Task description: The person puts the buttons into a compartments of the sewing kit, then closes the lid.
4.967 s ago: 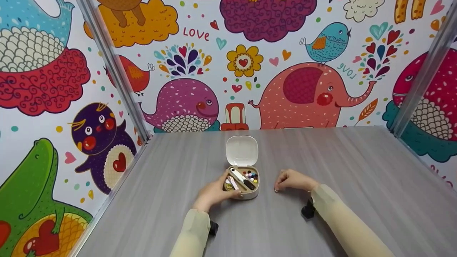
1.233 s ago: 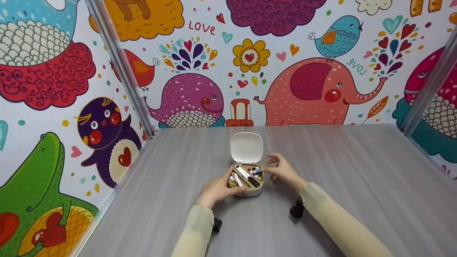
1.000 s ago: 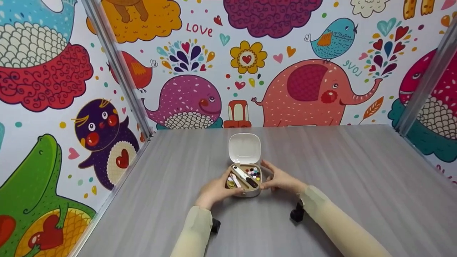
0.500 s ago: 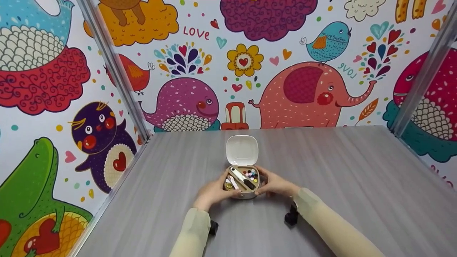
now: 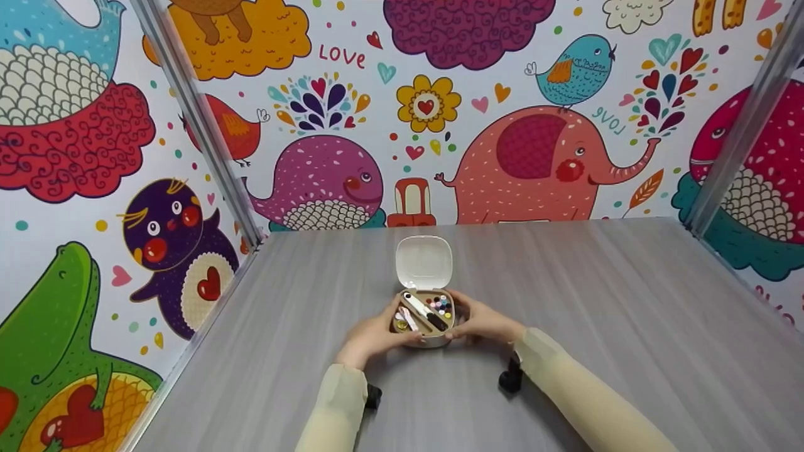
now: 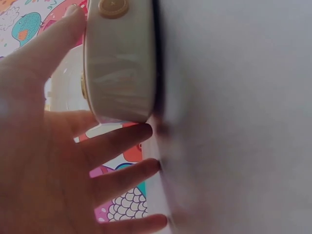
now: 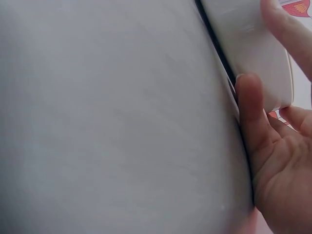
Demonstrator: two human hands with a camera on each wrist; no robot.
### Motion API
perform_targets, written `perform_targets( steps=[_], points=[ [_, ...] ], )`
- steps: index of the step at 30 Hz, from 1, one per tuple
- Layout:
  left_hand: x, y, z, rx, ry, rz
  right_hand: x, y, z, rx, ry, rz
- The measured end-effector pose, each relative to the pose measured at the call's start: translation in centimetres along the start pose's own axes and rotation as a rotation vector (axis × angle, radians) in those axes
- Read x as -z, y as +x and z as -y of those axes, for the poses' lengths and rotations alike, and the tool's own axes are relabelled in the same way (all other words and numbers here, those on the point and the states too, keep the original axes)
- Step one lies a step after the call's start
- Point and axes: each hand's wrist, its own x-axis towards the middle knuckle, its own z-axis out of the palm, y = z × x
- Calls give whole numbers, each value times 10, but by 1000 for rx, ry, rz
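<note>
A small white sewing kit box [image 5: 433,341] stands on the table with its lid [image 5: 424,262] raised. Inside, a white-and-black tool [image 5: 424,310] lies diagonally across the tray. Small coloured beads or pins [image 5: 442,306] fill the right compartment, and a pale pink-and-white item [image 5: 408,319] lies on the left. My left hand [image 5: 375,336] grips the box's left side, thumb along the front, other fingers spread in the left wrist view. My right hand [image 5: 485,321] holds the right side between thumb and index finger. A round tan button [image 6: 113,7] shows on the box's front wall.
The box rests on a grey wood-grain table [image 5: 565,276]. Behind it and to the left rise walls printed with cartoon animals, with metal posts [image 5: 198,119] at the corners.
Five seconds ago my right hand was away to the right, fingers together near the table. It came over to the box and now grips its right side. The left hand has kept its hold.
</note>
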Motion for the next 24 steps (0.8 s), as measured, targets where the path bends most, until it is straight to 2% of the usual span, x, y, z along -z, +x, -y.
perform_targets(
  steps=[5,9,19,24],
  points=[
    [10,-3,-1,22,6,-26,0,2,1,9,-28,5],
    [19,-4,-5,17,-2,-74,1,1,1,6,-53,-1],
    [42,2,-15,-25,26,-177,0,0,0,-11,3,-3],
    [56,8,-24,-42,4,-233,0,1,1,-11,5,4]
  ],
)
